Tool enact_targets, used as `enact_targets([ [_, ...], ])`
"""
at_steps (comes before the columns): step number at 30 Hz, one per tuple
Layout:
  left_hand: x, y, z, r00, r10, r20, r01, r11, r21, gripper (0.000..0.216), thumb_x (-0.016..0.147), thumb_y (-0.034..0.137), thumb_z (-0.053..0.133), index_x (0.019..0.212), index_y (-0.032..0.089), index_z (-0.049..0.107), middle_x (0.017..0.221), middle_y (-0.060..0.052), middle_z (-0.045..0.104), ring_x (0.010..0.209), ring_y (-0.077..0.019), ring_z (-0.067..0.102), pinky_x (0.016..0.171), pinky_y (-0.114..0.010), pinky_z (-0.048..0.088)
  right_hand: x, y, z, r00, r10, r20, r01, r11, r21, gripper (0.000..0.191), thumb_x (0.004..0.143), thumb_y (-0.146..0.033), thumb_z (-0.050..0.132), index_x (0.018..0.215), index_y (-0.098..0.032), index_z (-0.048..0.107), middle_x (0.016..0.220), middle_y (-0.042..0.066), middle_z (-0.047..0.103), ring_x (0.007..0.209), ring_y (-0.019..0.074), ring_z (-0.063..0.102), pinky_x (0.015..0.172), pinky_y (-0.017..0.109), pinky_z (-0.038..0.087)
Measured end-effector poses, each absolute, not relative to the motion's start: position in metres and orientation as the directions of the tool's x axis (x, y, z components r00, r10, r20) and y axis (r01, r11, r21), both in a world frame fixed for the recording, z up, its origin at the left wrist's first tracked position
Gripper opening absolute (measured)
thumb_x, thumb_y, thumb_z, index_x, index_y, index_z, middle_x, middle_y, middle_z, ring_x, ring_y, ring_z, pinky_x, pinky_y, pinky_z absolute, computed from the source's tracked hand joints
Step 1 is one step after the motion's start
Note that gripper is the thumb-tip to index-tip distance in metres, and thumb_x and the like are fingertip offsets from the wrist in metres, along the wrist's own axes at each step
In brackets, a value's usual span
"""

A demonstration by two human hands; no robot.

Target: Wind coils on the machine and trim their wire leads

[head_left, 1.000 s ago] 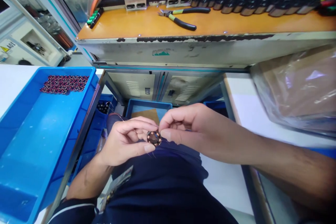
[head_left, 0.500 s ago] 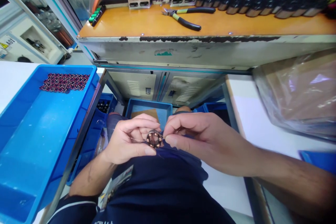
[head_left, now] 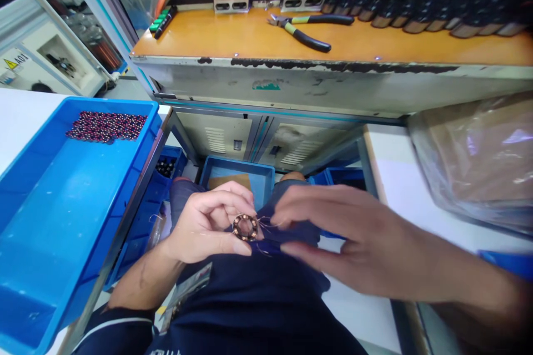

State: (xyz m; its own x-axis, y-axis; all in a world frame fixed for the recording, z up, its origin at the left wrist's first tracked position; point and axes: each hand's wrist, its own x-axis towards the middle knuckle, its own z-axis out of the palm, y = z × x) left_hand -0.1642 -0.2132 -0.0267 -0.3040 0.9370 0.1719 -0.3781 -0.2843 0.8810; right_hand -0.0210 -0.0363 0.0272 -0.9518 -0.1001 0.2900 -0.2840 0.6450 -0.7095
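Note:
My left hand [head_left: 204,224] pinches a small round copper-wound coil ring [head_left: 245,227] between thumb and fingers, held over my lap in dark blue clothing. Thin wire ends stick out from the ring toward the right. My right hand [head_left: 345,233] is just right of the ring, blurred by motion, its fingers stretched toward the wire ends; whether it grips a wire I cannot make out.
A big blue tray [head_left: 50,216] at left holds a batch of dark purple coils [head_left: 106,125] in its far corner. Pliers [head_left: 306,30] lie on the orange machine bench [head_left: 250,39]. A plastic-wrapped package [head_left: 478,161] sits at right. Blue bins [head_left: 235,177] stand below.
My right hand has let go of the ring's edge and pulled slightly right, now blurred with fingers extended. The left hand keeps the ring in the same place.

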Motion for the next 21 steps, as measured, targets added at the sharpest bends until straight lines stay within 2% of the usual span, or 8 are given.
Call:
enact_targets([
  [2, -0.164, -0.214, -0.026, -0.274, 0.95, 0.151, -0.438, -0.263, 0.86, 0.041, 0.064, 0.009, 0.087, 0.102, 0.021, 0.076, 0.099, -0.004, 0.059, 0.072, -0.0127, 0.072, 0.065, -0.021, 0.059, -0.022, -0.031, 0.023, -0.877, -0.132, 0.462, -0.387, 0.764, -0.516, 0.016, 0.091, -0.018, 0.064, 0.107, -0.019, 0.065, 0.098, 0.008, 0.07, 0.087, 0.0181, 0.066, 0.079, 0.03, 0.052],
  [4, -0.163, -0.213, -0.025, -0.248, 0.962, 0.111, -0.504, -0.226, 0.834, 0.038, 0.065, 0.01, 0.087, 0.099, 0.02, 0.076, 0.099, -0.004, 0.06, 0.073, -0.0132, 0.072, 0.064, -0.02, 0.059, -0.025, -0.029, 0.021, -0.823, -0.19, 0.535, -0.457, 0.782, -0.425, 0.02, 0.092, -0.019, 0.064, 0.112, -0.019, 0.063, 0.101, 0.009, 0.07, 0.09, 0.019, 0.066, 0.083, 0.032, 0.053],
  [7, -0.162, -0.212, -0.024, -0.2, 0.978, 0.062, -0.594, -0.171, 0.786, 0.035, 0.064, 0.011, 0.087, 0.096, 0.019, 0.075, 0.099, -0.003, 0.061, 0.072, -0.0134, 0.074, 0.065, -0.02, 0.06, -0.032, -0.032, 0.021, -0.793, -0.237, 0.561, -0.522, 0.739, -0.426, 0.016, 0.094, -0.02, 0.063, 0.109, -0.021, 0.064, 0.099, 0.007, 0.07, 0.087, 0.0172, 0.066, 0.08, 0.032, 0.054],
  [13, -0.161, -0.21, -0.025, -0.168, 0.985, 0.025, -0.658, -0.131, 0.742, 0.033, 0.065, 0.011, 0.087, 0.095, 0.017, 0.075, 0.095, -0.002, 0.063, 0.068, -0.0122, 0.073, 0.064, -0.017, 0.06, -0.038, -0.038, 0.02, -0.773, -0.24, 0.588, -0.558, 0.698, -0.448, 0.01, 0.092, -0.018, 0.067, 0.101, -0.02, 0.066, 0.091, 0.005, 0.073, 0.081, 0.0152, 0.066, 0.074, 0.029, 0.054],
  [18, -0.161, -0.211, -0.027, -0.186, 0.982, 0.022, -0.653, -0.141, 0.744, 0.033, 0.065, 0.011, 0.087, 0.096, 0.017, 0.076, 0.098, -0.003, 0.064, 0.068, -0.0122, 0.074, 0.063, -0.017, 0.06, -0.037, -0.039, 0.014, -0.766, -0.182, 0.616, -0.539, 0.705, -0.462, 0.011, 0.09, -0.015, 0.069, 0.098, -0.022, 0.067, 0.09, 0.003, 0.074, 0.078, 0.014, 0.067, 0.072, 0.029, 0.054],
  [21, -0.161, -0.211, -0.029, -0.2, 0.979, 0.041, -0.622, -0.159, 0.766, 0.035, 0.067, 0.011, 0.086, 0.1, 0.019, 0.077, 0.099, -0.002, 0.063, 0.071, -0.0106, 0.073, 0.067, -0.017, 0.06, -0.035, -0.041, 0.012, -0.749, -0.143, 0.647, -0.531, 0.713, -0.458, 0.006, 0.093, -0.013, 0.064, 0.097, -0.017, 0.067, 0.089, 0.006, 0.073, 0.079, 0.0137, 0.067, 0.07, 0.029, 0.055],
])
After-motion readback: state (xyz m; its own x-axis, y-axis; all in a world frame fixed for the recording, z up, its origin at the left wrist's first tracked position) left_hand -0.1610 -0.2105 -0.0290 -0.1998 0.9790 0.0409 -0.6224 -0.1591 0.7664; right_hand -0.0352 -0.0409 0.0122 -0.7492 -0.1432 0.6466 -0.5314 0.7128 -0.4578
